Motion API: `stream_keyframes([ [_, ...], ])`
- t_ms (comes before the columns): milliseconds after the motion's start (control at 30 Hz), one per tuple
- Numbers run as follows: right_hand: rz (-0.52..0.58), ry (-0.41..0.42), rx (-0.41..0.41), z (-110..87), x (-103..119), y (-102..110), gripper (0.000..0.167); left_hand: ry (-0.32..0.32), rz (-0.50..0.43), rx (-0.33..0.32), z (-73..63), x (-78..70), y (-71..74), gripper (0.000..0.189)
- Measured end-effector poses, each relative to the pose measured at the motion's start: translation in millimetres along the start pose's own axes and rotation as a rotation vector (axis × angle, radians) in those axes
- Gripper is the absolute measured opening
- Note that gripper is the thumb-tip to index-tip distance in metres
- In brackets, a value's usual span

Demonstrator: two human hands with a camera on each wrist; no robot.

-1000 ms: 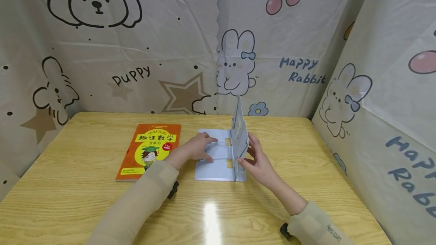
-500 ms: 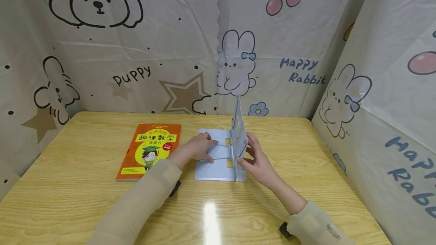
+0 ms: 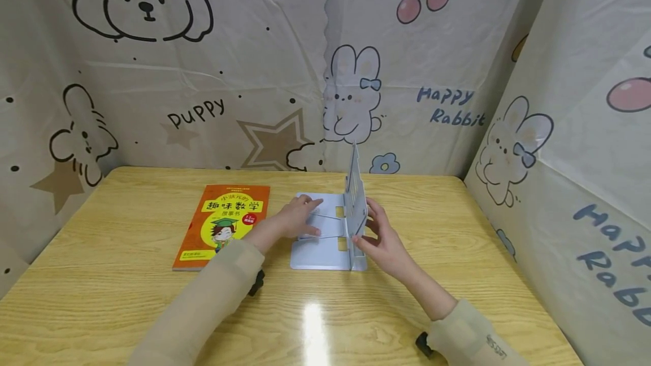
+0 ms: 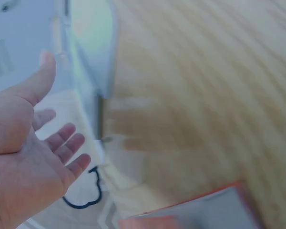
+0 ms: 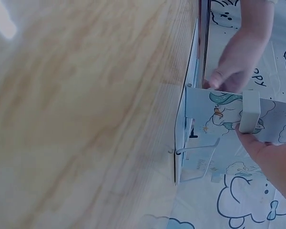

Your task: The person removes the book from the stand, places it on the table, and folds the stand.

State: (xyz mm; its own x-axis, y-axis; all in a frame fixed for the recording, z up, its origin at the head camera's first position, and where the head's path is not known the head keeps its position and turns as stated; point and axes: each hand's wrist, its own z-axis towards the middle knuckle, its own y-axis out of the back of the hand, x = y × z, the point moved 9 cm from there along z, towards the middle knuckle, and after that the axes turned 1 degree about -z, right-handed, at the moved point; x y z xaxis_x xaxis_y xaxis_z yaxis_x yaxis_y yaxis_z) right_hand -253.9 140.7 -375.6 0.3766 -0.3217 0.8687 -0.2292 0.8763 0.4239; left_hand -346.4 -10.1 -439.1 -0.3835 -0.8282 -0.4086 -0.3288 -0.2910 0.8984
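A pale blue metal book stand (image 3: 320, 256) is unfolded on the table, its base flat and its slotted panel (image 3: 356, 199) upright. My left hand (image 3: 297, 218) is over the base's left part, fingers and thumb spread apart; in the left wrist view nothing lies in that palm (image 4: 28, 138). With thumb in front and fingers behind, my right hand (image 3: 386, 244) holds the upright panel. The right wrist view shows this thumb against a small white block (image 5: 250, 112) on the unicorn-printed panel. A wire loop (image 5: 200, 162) sticks out below it.
An orange children's book (image 3: 193, 230) lies flat on the wooden table (image 3: 127, 281), left of the stand and partly behind the left forearm. Printed cloth (image 3: 203, 72) hangs behind the table and along its right side.
My left fingers have lifted and spread a little over the base. The upright panel has tipped very slightly to the left, with the right hand still holding it.
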Motion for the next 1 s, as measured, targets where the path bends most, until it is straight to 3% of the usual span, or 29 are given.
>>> stream_keyframes([
  [133,0.016,0.003,0.001,2.1,-14,0,0.079,0.013,-0.136,-0.079,-4.4,-2.9,17.3,0.078],
  [333,0.015,0.008,0.007,2.7,-17,-1,0.078,0.049,-0.276,-0.136,-16.1,-6.0,40.5,0.072],
  [467,0.012,0.001,0.012,4.0,-14,-3,0.078,0.009,-0.324,-0.204,-24.4,-14.7,60.1,0.072],
  [633,0.014,0.006,0.031,2.4,7,-6,0.076,-0.044,-0.38,-0.287,-34.1,-26.8,79.4,0.07],
  [767,0.011,0.001,0.038,2.0,17,-6,0.075,-0.058,-0.419,-0.309,-41.1,-36.4,87.6,0.068],
  [1000,0.004,0.005,0.062,4.0,21,-11,0.074,-0.09,-0.507,-0.292,-47.9,-52.1,94.2,0.064],
])
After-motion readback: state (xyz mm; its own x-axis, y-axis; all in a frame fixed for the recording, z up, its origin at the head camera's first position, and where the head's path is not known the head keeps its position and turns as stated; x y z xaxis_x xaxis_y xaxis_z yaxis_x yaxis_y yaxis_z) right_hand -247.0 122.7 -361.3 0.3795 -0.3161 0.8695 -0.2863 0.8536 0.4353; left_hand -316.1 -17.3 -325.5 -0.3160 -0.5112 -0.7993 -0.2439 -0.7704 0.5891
